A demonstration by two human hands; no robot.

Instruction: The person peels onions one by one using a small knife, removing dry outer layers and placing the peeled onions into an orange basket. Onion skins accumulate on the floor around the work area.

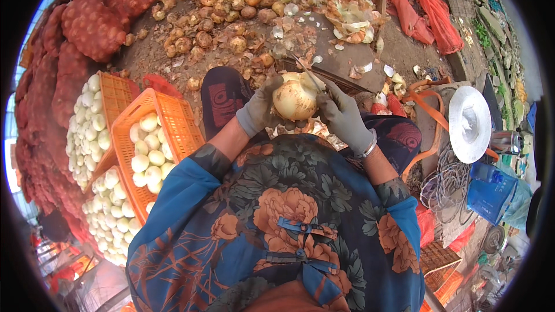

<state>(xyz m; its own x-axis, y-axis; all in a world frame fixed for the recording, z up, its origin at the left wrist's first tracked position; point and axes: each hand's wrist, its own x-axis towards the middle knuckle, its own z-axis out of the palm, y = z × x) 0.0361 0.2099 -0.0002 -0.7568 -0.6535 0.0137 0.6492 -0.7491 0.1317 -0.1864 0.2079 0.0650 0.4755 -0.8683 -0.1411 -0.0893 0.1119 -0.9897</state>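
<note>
Both of my hands wear grey work gloves and meet just above my lap. My left hand (pixel 265 103) cups the left side of a large yellow onion (pixel 295 102). Part of its dry skin looks lifted at the top, and brown patches mark its lower side. In my right hand (pixel 343 115) is a small knife (pixel 308 70), its thin blade pointing up and left across the top of the onion. The right fingers also rest along the onion's right side. The knife's handle is mostly hidden in the glove.
Unpeeled onions (pixel 204 37) lie heaped on the dirt floor ahead. A crate (pixel 382 0) beyond holds onion skins. At left, an orange plastic crate (pixel 187 123) contains peeled onions, with more crates beside it. Red mesh sacks (pixel 93 26) are stacked behind. A white hat (pixel 470 123) sits at right.
</note>
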